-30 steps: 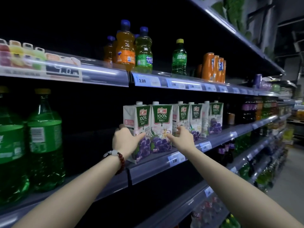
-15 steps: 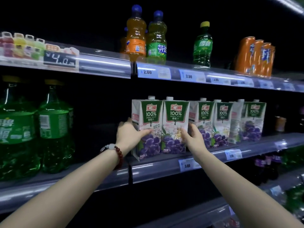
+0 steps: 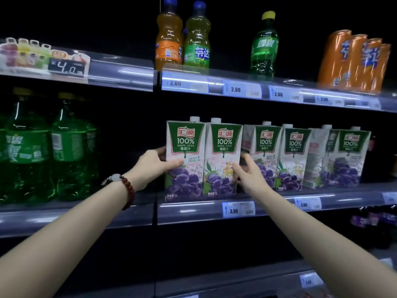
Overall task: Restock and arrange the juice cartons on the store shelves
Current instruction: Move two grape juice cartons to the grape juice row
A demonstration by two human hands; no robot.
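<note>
Both hands are on the front pair of grape juice cartons [image 3: 204, 160] at the front edge of the middle shelf [image 3: 193, 209]. The left hand [image 3: 150, 166] curls around the left carton's outer side, thumb on its face; the right hand [image 3: 249, 173] cups the right carton's far side. These two stand squared and facing out. Further right, four more cartons [image 3: 300, 158] sit set back, some angled, probably next to straighten.
</note>
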